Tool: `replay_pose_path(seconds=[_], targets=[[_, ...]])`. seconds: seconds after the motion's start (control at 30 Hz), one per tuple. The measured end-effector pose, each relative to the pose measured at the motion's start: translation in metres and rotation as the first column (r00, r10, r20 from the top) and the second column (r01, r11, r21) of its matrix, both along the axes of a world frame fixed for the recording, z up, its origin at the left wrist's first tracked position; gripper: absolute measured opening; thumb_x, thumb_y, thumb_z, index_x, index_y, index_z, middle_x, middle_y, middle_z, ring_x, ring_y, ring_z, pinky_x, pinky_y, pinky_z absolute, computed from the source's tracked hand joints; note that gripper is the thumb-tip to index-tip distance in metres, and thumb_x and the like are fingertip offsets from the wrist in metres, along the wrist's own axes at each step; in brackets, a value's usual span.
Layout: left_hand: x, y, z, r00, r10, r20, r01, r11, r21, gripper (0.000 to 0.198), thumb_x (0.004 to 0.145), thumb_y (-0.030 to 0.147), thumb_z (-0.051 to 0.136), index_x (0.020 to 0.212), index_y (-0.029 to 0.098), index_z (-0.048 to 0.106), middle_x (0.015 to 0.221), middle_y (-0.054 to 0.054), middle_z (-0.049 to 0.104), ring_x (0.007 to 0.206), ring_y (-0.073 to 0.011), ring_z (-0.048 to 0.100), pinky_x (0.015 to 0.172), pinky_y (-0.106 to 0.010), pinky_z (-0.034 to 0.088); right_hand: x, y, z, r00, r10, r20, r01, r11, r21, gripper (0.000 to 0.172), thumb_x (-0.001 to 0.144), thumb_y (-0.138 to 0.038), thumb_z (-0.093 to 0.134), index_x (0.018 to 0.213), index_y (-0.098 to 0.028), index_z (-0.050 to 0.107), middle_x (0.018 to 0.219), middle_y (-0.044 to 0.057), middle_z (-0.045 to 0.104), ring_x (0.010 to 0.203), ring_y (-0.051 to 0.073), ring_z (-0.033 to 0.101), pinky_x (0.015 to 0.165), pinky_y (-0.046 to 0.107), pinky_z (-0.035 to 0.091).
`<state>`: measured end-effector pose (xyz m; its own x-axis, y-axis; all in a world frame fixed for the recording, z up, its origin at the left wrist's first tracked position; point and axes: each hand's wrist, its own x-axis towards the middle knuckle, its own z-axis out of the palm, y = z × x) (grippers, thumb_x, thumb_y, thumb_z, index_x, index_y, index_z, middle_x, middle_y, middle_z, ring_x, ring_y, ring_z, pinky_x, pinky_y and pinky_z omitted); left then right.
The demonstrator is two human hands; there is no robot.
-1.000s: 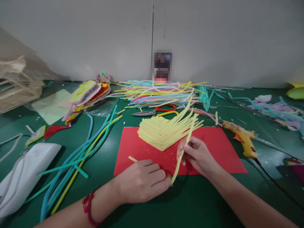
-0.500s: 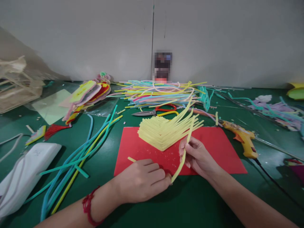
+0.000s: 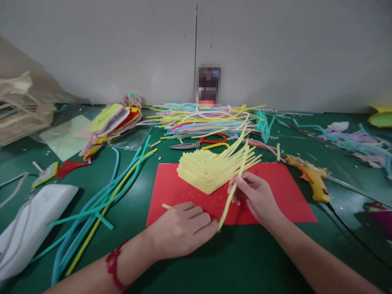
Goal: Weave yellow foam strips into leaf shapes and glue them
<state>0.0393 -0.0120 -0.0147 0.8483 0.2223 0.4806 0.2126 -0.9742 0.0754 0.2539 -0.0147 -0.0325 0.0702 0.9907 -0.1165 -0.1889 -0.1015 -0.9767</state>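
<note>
Pale-yellow fuzzy strip (image 3: pixel 227 206) slants away and rightward, our left hand (image 3: pixel 185 228) pinching its near end and our right hand (image 3: pixel 259 198) its middle, above a flat red rectangular sheet (image 3: pixel 290 196). Its far part overlaps our pale-yellow heart-shaped strip panel (image 3: pixel 199 171), red-and-yellow-handled metal scissors (image 3: pixel 196 145) beyond; we see it straighter than half a second ago.

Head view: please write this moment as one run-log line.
left hand: grip on slender yellow strip, lower end; right hand: grip farther up; layered yellow chevron piece: partly over red rectangular sheet
</note>
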Motion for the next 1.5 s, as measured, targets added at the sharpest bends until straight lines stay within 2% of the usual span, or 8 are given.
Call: replay_pose_path(seconds=[0.23,0.3,0.4,0.5,0.6,0.8,1.07,1.5], targets=[[-0.002,0.004,-0.003,0.994,0.094,-0.053,-0.093,0.995,0.028,0.032,0.096,0.010,0.027,0.095,0.013,0.058,0.069,-0.001,0.061,0.056,-0.0147,0.050,0.052,-0.028,0.038,0.004,0.000,0.002,0.841,-0.369,0.396,0.285,0.924,0.256,0.019,0.082,-0.037,0.065,0.077,-0.019,0.060,0.055,-0.004,0.055,0.042,0.008,0.049,0.040,0.020,0.042],[-0.002,0.005,-0.002,0.993,0.101,-0.067,-0.099,0.995,0.025,0.034,0.097,0.010,0.025,0.096,0.013,0.059,0.070,-0.001,0.061,0.057,-0.0145,0.051,0.053,-0.028,0.039,0.004,-0.003,0.005,0.735,-0.446,0.510,0.191,0.858,0.476,0.010,0.082,-0.029,0.065,0.079,-0.020,0.063,0.066,-0.001,0.059,0.051,0.010,0.054,0.045,0.021,0.045],[-0.002,0.007,-0.002,0.993,0.100,-0.070,-0.098,0.995,0.021,0.031,0.097,0.010,0.028,0.097,0.013,0.059,0.072,-0.002,0.062,0.060,-0.0143,0.053,0.055,-0.028,0.042,0.002,-0.010,0.009,0.637,-0.392,0.664,-0.181,0.761,0.623,0.005,0.085,-0.021,0.062,0.084,-0.022,0.067,0.084,0.004,0.063,0.073,0.013,0.062,0.056,0.021,0.050],[-0.002,0.010,-0.003,0.992,0.109,-0.057,-0.107,0.994,0.029,0.029,0.096,0.010,0.031,0.096,0.012,0.060,0.076,-0.003,0.063,0.066,-0.0155,0.056,0.061,-0.029,0.045,0.000,-0.014,0.010,0.567,-0.183,0.803,-0.480,0.718,0.503,0.014,0.091,-0.027,0.055,0.086,-0.022,0.068,0.097,0.005,0.065,0.074,0.010,0.064,0.058,0.018,0.049],[-0.004,0.013,-0.005,0.990,0.129,-0.062,-0.129,0.992,0.010,0.027,0.096,0.011,0.033,0.097,0.012,0.060,0.080,-0.004,0.064,0.076,-0.0164,0.059,0.069,-0.030,0.048,-0.002,-0.015,0.008,0.497,-0.087,0.863,-0.579,0.708,0.405,0.022,0.095,-0.031,0.048,0.090,-0.021,0.067,0.102,0.006,0.067,0.074,0.009,0.066,0.056,0.018,0.049],[-0.004,0.012,-0.006,0.988,0.142,-0.063,-0.141,0.990,0.019,0.026,0.096,0.012,0.036,0.095,0.013,0.062,0.081,-0.003,0.064,0.079,-0.0159,0.060,0.077,-0.031,0.050,-0.003,-0.013,0.008,0.562,-0.012,0.827,-0.611,0.668,0.425,0.018,0.095,-0.024,0.047,0.095,-0.017,0.064,0.090,0.004,0.069,0.077,0.009,0.065,0.066,0.017,0.050],[-0.004,0.012,-0.005,0.986,0.169,0.007,-0.169,0.985,0.018,0.023,0.096,0.012,0.038,0.100,0.013,0.061,0.088,-0.004,0.068,0.086,-0.0149,0.062,0.088,-0.031,0.049,-0.001,-0.018,0.013,0.444,-0.199,0.874,-0.645,0.606,0.466,0.016,0.093,-0.016,0.049,0.093,-0.015,0.065,0.087,0.005,0.068,0.071,0.010,0.061,0.059,0.020,0.044],[-0.004,0.013,-0.011,0.981,0.179,-0.069,-0.181,0.983,-0.029,0.025,0.096,0.014,0.038,0.108,0.012,0.059,0.101,-0.007,0.067,0.093,-0.0185,0.062,0.089,-0.035,0.050,0.007,-0.013,0.010,0.312,-0.079,0.947,-0.679,0.678,0.281,0.023,0.097,-0.019,0.041,0.093,-0.019,0.063,0.090,0.003,0.065,0.068,0.009,0.058,0.055,0.020,0.039]])
